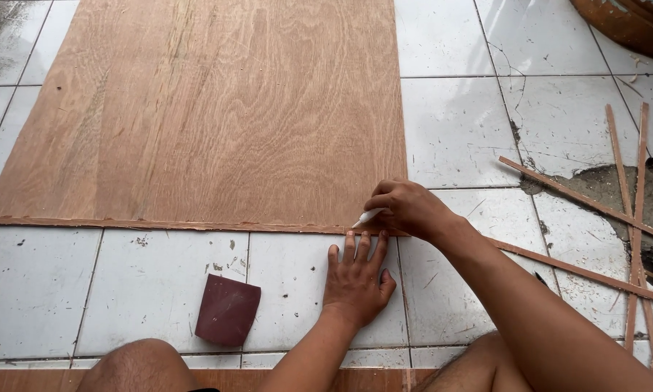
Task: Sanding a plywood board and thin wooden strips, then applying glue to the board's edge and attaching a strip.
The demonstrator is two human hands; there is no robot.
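R hand (406, 207) grips white cutter (367, 217) at plywood (203, 116) edge.

Bright, even daylight; sharp focus.

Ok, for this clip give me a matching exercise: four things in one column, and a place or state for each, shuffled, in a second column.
Things:
1. plywood sheet
2. sandpaper piece
3. left hand
4. right hand

Places or states:
A. curled, dark red, on a tile near the knee
B. flat on the tiles, fingertips at the sheet's near edge
C. closed round a thin white tool
D. lying flat across the white floor tiles

Pairs: 1-D, 2-A, 3-B, 4-C
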